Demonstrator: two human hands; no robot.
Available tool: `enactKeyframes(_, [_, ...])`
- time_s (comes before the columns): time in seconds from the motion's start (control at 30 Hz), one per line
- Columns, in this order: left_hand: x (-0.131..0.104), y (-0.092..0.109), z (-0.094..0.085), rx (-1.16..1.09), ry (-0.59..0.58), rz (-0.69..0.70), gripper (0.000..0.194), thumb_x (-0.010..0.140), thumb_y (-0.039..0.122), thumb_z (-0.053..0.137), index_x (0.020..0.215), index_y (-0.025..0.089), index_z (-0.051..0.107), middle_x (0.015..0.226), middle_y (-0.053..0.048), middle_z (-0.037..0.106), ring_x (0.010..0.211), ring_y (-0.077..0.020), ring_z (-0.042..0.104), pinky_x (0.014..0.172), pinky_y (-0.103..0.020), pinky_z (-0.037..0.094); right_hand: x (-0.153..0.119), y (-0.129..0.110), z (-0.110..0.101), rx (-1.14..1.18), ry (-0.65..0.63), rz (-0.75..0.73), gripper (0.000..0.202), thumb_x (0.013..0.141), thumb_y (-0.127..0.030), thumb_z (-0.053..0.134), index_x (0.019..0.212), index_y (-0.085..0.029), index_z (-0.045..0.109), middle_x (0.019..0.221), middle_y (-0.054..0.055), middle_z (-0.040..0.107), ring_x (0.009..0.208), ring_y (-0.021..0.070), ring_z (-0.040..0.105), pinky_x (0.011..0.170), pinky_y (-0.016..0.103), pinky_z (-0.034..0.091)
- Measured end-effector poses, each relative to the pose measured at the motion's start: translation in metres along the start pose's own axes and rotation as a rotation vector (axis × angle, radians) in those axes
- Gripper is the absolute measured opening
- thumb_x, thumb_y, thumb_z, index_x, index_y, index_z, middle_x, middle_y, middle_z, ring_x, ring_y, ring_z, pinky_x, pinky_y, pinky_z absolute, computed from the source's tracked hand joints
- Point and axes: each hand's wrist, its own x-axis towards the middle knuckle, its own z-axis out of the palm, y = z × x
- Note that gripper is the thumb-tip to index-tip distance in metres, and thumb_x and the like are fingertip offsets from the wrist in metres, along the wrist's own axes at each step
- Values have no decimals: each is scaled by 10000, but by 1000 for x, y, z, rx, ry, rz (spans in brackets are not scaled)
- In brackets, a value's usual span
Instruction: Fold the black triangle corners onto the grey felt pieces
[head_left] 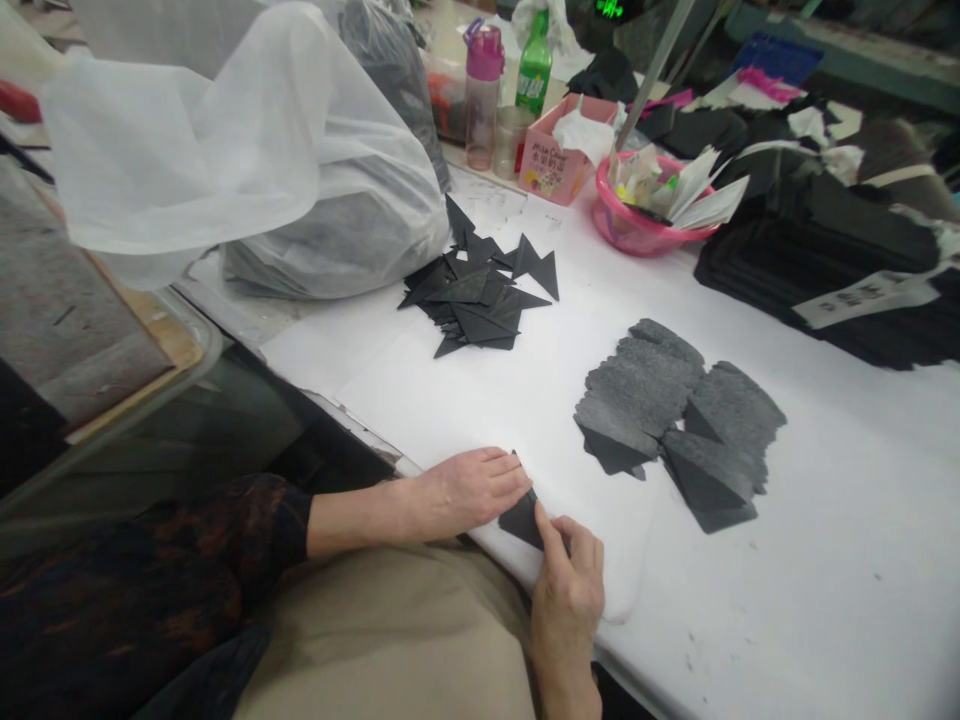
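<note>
A small dark triangular piece (520, 522) lies at the near edge of the white tabletop (810, 600). My left hand (469, 490) rests flat over its upper left part, fingers extended side by side. On its right side, my right hand (570, 575) pinches the piece between thumb and fingers. Beyond my hands is a loose heap of black triangular pieces (480, 305). To the right, overlapping rows of grey fuzzy pieces (645, 385) lie fanned out, some with smooth dark triangular parts showing.
A large whitish plastic bag (337, 210) stands at the back left. Behind are a pink-lidded bottle (484, 100), a green bottle (535, 65), a pink box (559, 160) and a pink basket (637, 228). Stacked black material (825, 240) fills the back right.
</note>
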Motion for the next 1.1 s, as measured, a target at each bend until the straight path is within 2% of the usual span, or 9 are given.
enactKeyframes(0.17, [1,2,-5,5,-59,-19,265,980,154,442,1211,101,559,1139,-129,632,1141,-241,565,959,-385,489,-4,6,-9,50,24,6,218,919,-173,534,1105,-170,647,940,60,590,902,156,516,827,294,457])
enactKeyframes(0.4, [3,12,-7,50,-70,-47,258,976,172,462,1209,121,559,1143,-133,626,1130,-260,568,935,-402,493,-9,11,-17,22,-84,-11,303,965,-217,423,1191,-204,625,1008,73,597,948,184,508,854,323,448])
enactKeyframes(0.6, [9,14,-2,17,-34,-11,209,979,140,451,1119,88,598,1079,-113,639,1095,-218,575,957,-357,478,-11,9,-17,-58,-80,-24,339,980,-218,367,1206,-195,618,1026,76,591,951,187,490,860,333,436])
enactKeyframes(0.7, [8,15,-1,11,-33,-9,225,981,146,449,1146,82,587,1066,-111,640,1099,-229,574,946,-368,481,-13,9,-19,-48,-51,-40,304,962,-193,424,1196,-173,618,1018,77,597,950,178,499,869,321,437])
enactKeyframes(0.83, [6,20,-2,15,-59,-28,245,985,175,452,1195,124,565,1106,-116,628,1119,-240,564,910,-378,490,-17,12,-22,-9,14,-18,201,913,-160,535,1082,-153,643,955,63,613,906,167,518,842,306,444])
enactKeyframes(0.93, [7,23,-2,25,-68,-34,245,987,184,452,1198,132,565,1122,-120,623,1131,-242,556,911,-381,484,-21,15,-23,-4,6,-21,206,911,-151,535,1085,-160,644,953,62,614,905,166,520,836,306,448])
enactKeyframes(1.1, [12,25,1,-5,-67,6,225,986,140,436,1140,84,590,1128,-110,614,1138,-227,543,950,-357,460,-25,14,-26,-17,-19,12,246,925,-159,514,1139,-179,633,972,65,611,912,167,521,831,311,453])
